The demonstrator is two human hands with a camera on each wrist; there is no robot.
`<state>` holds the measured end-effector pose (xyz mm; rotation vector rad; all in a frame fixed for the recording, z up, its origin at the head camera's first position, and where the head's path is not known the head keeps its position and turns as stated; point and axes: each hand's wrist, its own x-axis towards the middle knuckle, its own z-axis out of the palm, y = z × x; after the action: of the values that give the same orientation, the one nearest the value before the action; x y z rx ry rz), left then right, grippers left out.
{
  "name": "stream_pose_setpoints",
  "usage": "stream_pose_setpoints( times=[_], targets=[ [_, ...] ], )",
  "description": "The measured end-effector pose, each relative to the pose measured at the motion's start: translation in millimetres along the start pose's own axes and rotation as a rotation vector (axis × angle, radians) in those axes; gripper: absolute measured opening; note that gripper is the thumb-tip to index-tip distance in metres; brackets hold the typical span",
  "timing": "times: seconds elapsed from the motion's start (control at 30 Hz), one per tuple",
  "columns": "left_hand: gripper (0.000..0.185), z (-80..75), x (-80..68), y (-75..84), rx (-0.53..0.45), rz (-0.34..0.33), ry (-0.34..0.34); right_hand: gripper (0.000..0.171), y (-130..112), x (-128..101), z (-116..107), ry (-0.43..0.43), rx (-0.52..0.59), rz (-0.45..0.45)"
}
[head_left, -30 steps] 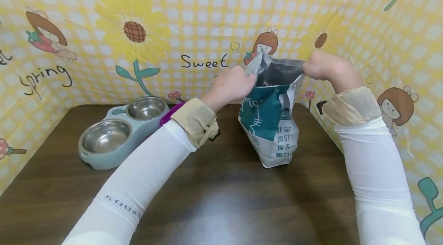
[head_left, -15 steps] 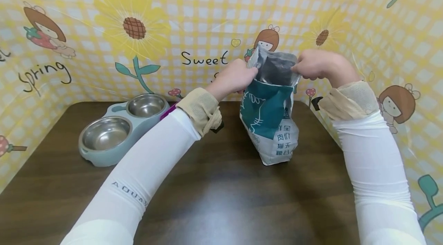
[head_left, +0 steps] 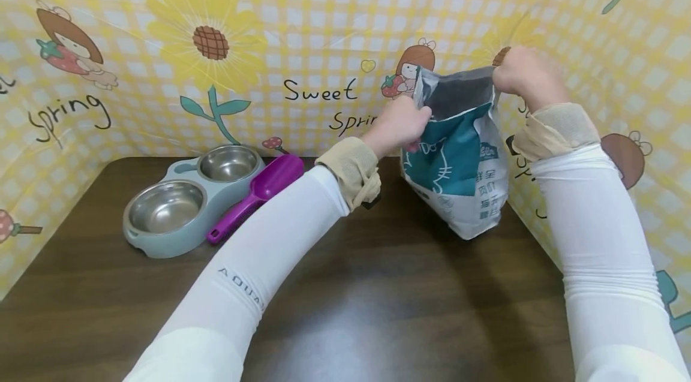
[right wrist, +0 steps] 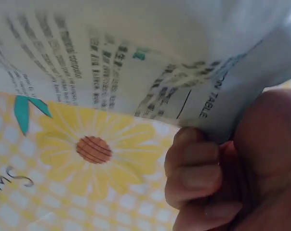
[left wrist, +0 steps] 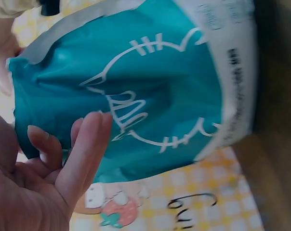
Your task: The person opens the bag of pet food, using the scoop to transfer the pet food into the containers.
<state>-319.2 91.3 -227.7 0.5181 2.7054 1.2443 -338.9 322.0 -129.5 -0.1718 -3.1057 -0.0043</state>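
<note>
A teal and white cat food bag point(head_left: 450, 160) stands at the right of the table, its top open and the silvery lining showing. It leans a little, its base toward the front right. My left hand point(head_left: 402, 121) pinches the left edge of its mouth; in the left wrist view, that hand's point(left wrist: 49, 178) other fingers lie along the teal front. My right hand point(head_left: 526, 76) grips the right edge of the mouth, higher than the left. In the right wrist view, curled fingers point(right wrist: 196, 178) hold the bag's printed side point(right wrist: 112, 62). The contents are hidden.
Left on the brown table point(head_left: 324, 310) sits a pale blue double feeder point(head_left: 216, 196) with two steel bowls. A purple scoop point(head_left: 264, 184) lies against its right side, partly behind my left forearm. A yellow checked cloth point(head_left: 302, 28) hangs around the back and sides.
Both hands have moved right with the bag, and the right hand has risen. The bag's mouth first narrowed, then widened and tipped. More of the purple scoop shows from behind my left arm.
</note>
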Motion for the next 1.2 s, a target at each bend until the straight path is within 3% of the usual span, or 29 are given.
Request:
stream_pose_setpoints(
  times=[0.07, 0.2, 0.33, 0.53, 0.63, 0.73, 0.83, 1.0, 1.1, 1.2],
  targets=[
    [0.045, 11.2, -0.7, -7.8, -0.036, 0.016, 0.022, 0.024, -3.3, -3.2, 1.1, 0.047, -0.088, -0.009],
    [0.050, 38.6, -8.4, -27.1, -0.088, 0.043, 0.036, 0.032, -2.9, -22.9, 14.6, 0.075, -0.146, -0.092],
    [0.054, 55.8, -19.8, -41.7, -0.163, 0.055, 0.055, 0.049, -1.6, -49.6, 38.4, 0.031, -0.041, -0.203],
    [0.059, 51.1, -31.6, -63.9, -0.074, 0.012, 0.035, 0.069, -20.5, -92.5, 59.5, -0.137, 0.053, -0.214],
    [0.059, 47.9, -36.5, -75.9, -0.032, -0.006, 0.026, 0.061, -31.2, -113.8, 68.6, -0.159, 0.069, -0.193],
    [0.058, 47.2, -45.4, -84.4, -0.034, -0.033, 0.050, 0.045, -41.9, -127.6, 80.8, -0.139, 0.106, -0.169],
    [0.059, 48.5, -56.1, -88.5, -0.017, -0.096, 0.075, 0.040, -50.7, -137.0, 92.4, -0.091, 0.155, -0.122],
    [0.057, 49.3, -71.7, -89.2, 0.129, -0.167, 0.139, 0.039, -62.2, -145.3, 100.7, 0.005, 0.204, -0.064],
    [0.056, 47.6, -76.0, -92.5, 0.181, -0.179, 0.134, 0.039, -66.8, -146.1, 101.4, 0.000, 0.202, -0.082],
    [0.057, 44.6, -76.6, -100.3, 0.146, -0.167, 0.102, 0.045, -70.1, -145.1, 102.8, -0.049, 0.193, -0.118]
  ],
)
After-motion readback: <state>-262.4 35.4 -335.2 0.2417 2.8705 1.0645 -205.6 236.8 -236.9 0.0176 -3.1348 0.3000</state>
